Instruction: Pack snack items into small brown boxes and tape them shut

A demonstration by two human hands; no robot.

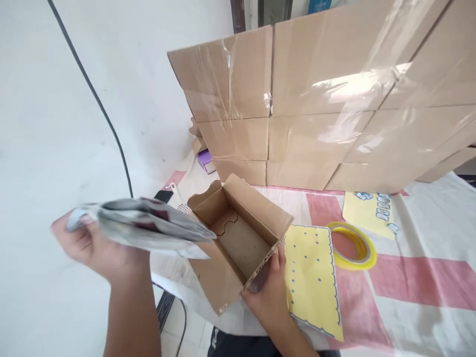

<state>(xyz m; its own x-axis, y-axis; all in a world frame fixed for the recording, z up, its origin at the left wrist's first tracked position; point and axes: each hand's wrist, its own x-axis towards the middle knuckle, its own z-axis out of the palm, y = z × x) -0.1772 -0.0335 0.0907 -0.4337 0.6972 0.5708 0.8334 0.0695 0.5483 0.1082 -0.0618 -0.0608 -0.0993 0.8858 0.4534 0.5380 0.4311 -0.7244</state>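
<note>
Left hand (87, 245) grips flat grey packet (148, 225), blurred, level, long axis left-right, near end over open carton (238, 238) mouth. Right hand (269, 290) clasps carton's near corner at surface (427, 238) edge; carton tilted, opening up and left. Risks: packet looks wider than opening, may snag flap; carton overhangs edge, could tip if grip slackens

Both forearms are bare to the frame edge, with 2 ringless hands and dark clothing at the lap.
</note>
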